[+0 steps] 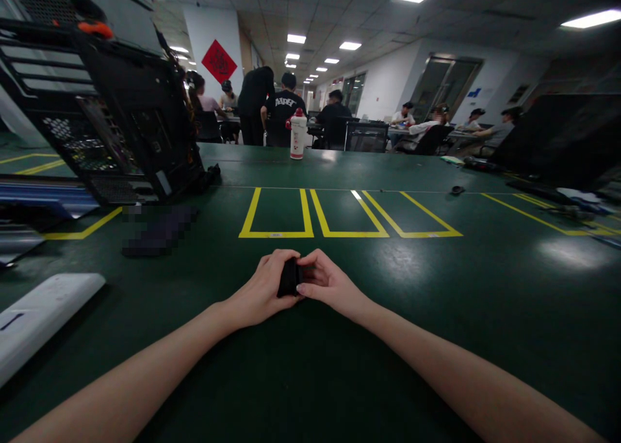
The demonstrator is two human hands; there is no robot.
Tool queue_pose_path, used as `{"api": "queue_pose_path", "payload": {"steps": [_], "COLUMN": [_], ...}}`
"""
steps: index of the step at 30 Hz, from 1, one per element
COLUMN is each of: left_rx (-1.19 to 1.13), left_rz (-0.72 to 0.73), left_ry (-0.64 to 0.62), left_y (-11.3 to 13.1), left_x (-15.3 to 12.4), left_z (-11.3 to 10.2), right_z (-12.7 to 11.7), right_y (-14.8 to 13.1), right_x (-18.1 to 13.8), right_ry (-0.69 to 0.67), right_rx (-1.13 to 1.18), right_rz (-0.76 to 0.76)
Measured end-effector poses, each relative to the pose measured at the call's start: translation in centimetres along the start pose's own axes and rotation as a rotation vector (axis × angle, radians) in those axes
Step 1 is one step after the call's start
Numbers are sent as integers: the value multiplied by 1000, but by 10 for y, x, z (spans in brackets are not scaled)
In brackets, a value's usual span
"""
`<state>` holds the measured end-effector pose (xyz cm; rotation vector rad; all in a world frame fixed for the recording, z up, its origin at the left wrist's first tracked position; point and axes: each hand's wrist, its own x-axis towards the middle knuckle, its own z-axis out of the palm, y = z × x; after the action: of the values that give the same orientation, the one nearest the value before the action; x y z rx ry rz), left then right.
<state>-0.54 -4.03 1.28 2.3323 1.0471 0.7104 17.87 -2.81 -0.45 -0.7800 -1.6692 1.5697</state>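
Between my two hands is a small black box-like object (290, 278), standing on or just above the green table (301, 378). My left hand (266, 291) is wrapped round its left side, fingers over the top and thumb low at the front. From the right, my right hand (330, 284) grips its right edge, the thumb at the front and the fingers curled behind. Much of the object is covered by my fingers, so its kind cannot be made out. Beyond it, yellow tape outlines (276, 235) mark the tabletop.
An open black computer case (145, 126) stands at the left. Nearer lies a white device (48, 313). A white bottle with a red lid (297, 136) stands at the far edge. A small black piece (457, 190) lies at right. Several people sit or stand beyond the table.
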Motion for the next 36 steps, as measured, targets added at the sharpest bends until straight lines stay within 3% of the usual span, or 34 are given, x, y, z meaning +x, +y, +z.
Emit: {"api": "queue_pose_path", "payload": {"steps": [11,19,30,36], "left_rx": [4,22,11,22], "left_rz": [-12,9,-13,-2], "left_ry": [4,21,1,5], "left_y": [-1,-3,-1,-2], "left_x": [1,0,1,1], "left_z": [2,2,2,3], "right_z": [0,-1,-1,-2], "right_y": [-2,3,-1,0], "right_x": [0,1,0,0], "right_ry": [66,11,46,-18], "right_rx": [-99,11,-80,3], "right_rz": [16,-27,25,-3]}}
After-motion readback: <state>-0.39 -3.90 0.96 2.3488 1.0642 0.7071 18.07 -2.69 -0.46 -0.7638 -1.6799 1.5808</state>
